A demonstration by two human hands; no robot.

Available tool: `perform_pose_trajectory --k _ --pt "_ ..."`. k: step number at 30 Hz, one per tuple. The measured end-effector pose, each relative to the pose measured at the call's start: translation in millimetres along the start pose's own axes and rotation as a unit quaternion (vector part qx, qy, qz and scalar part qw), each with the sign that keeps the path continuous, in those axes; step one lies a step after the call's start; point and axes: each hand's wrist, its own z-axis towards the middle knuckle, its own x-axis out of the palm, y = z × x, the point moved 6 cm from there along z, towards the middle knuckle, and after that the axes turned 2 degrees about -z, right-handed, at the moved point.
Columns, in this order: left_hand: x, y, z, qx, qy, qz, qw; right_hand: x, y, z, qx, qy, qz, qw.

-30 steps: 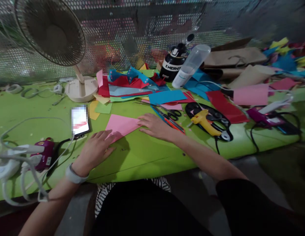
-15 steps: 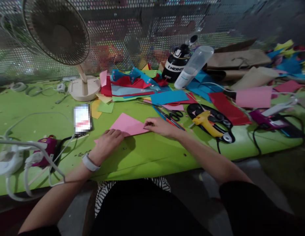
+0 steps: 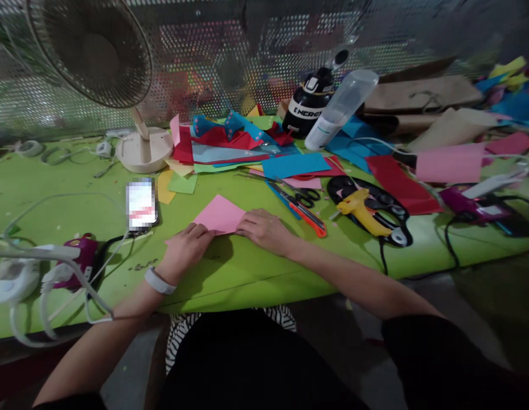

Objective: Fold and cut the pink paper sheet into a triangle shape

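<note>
A: Where is the pink paper (image 3: 218, 214) now?

B: It lies flat on the green bench (image 3: 255, 267), near the front edge, between the two hands. Compared with half a second ago it looks smaller and more like a diamond; the long right corner that reached toward the scissors is not visible any more.

A: And the hands?

B: The left hand (image 3: 185, 250) rests with its fingers on the lower left edge of the paper, nearly where it was. The right hand (image 3: 264, 230) has moved in from the right and now presses, palm down and fingers rather flat, on the lower right edge. Before, it pinched the far corner. The two hands are now close together, almost touching.

A: What is around them?

B: The phone (image 3: 141, 204) lies just left of the paper. The black scissors (image 3: 304, 197) and an orange cutter (image 3: 309, 217) lie to the right, then the yellow glue gun (image 3: 362, 209). Behind stands the fan (image 3: 119, 74).
</note>
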Motion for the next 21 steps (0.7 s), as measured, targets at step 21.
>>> perform_pose_trajectory --k 21 --pt "-6.5 10.1 9.6 -0.136 0.004 -0.021 0.990 -2.8 -28.8 0.8 0.177 0.052 0.105 0.977"
